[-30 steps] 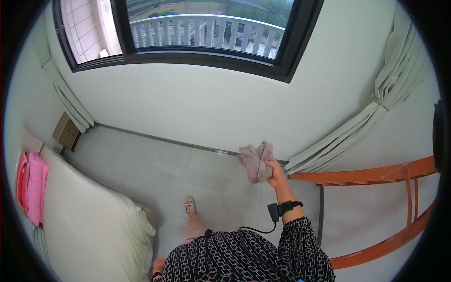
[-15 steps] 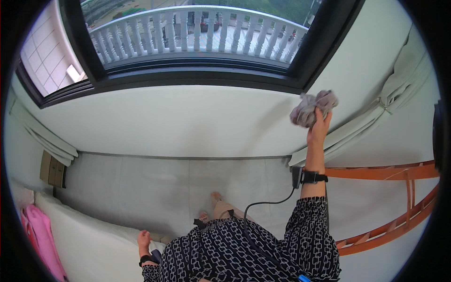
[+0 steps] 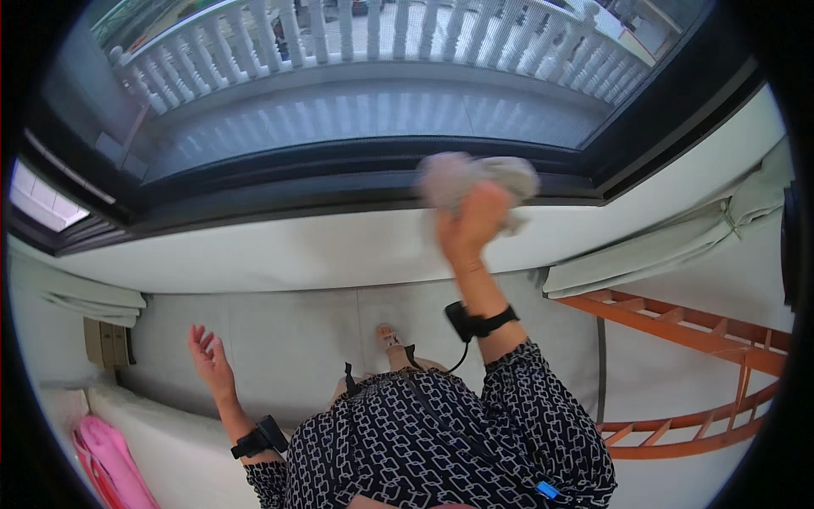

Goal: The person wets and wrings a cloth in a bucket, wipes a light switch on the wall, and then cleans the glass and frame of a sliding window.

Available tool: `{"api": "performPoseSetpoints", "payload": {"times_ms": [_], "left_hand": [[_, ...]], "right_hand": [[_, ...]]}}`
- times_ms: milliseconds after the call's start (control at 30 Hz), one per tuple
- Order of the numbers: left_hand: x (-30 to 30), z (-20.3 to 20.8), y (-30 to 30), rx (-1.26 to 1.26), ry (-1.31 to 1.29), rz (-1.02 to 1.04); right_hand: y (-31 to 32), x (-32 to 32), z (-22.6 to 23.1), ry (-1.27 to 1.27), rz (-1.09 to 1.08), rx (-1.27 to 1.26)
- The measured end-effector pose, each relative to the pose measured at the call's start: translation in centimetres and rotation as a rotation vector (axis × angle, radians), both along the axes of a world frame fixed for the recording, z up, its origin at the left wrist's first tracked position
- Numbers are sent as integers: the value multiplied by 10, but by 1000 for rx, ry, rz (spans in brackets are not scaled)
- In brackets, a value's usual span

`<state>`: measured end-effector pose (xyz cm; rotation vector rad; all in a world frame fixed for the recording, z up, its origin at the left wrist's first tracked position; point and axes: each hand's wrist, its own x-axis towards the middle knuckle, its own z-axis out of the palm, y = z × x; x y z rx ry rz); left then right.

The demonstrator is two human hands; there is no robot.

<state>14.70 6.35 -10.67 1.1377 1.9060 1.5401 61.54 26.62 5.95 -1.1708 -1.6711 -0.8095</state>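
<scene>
My right hand point(image 3: 476, 222) grips a crumpled greyish cloth point(image 3: 513, 176), smeared a little by motion. It is in front of the dark window frame's lower rail point(image 3: 339, 191); whether the cloth touches the rail I cannot tell. Down at the left, my left hand point(image 3: 211, 360) hangs over the floor with its fingers apart and nothing in it. Both wrists carry black straps with small dark boxes.
A tied-back pale curtain point(image 3: 670, 246) hangs at the right, above an orange folding ladder point(image 3: 678, 327). At the left are another curtain point(image 3: 85, 293), a small brown box point(image 3: 108, 343) and a pink item point(image 3: 114, 462) on a pale bed-like surface point(image 3: 182, 445). A white balustrade point(image 3: 381, 34) stands outside.
My right hand has carried the cloth leftward, from the white wall right of the window to its lower rail. My left hand has risen outward and opened. The window now appears nearer.
</scene>
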Motion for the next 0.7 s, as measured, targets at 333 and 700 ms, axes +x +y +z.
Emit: {"api": "performPoseSetpoints", "payload": {"times_ms": [333, 700], "left_hand": [[-18, 114, 48, 286, 364, 526], [-184, 108, -1, 394, 128, 726]], "right_hand": [[-19, -168, -33, -432, 615, -5], [-40, 3, -30, -21, 200, -226]]}}
